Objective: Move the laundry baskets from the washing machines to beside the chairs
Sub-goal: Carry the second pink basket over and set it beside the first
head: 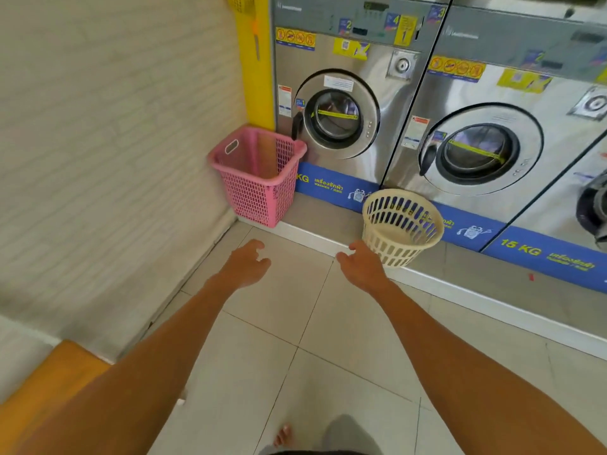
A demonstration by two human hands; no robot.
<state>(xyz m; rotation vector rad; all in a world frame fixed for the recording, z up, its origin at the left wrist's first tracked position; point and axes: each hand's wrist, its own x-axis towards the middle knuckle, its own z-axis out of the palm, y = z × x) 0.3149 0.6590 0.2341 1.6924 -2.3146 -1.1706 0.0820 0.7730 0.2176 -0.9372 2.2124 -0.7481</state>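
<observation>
Third washer [591, 205] cut off at right edge — orange seat [42, 389] cropped lower left; stickers illegible.

Bright even light; soft motion blur; edges bowed by wide-angle lens.

Both bare hands, left hand [245, 265] and right hand [361, 266], reach out empty toward a pink basket [259, 174] and cream basket [401, 226] standing against the washers [351, 103].
</observation>
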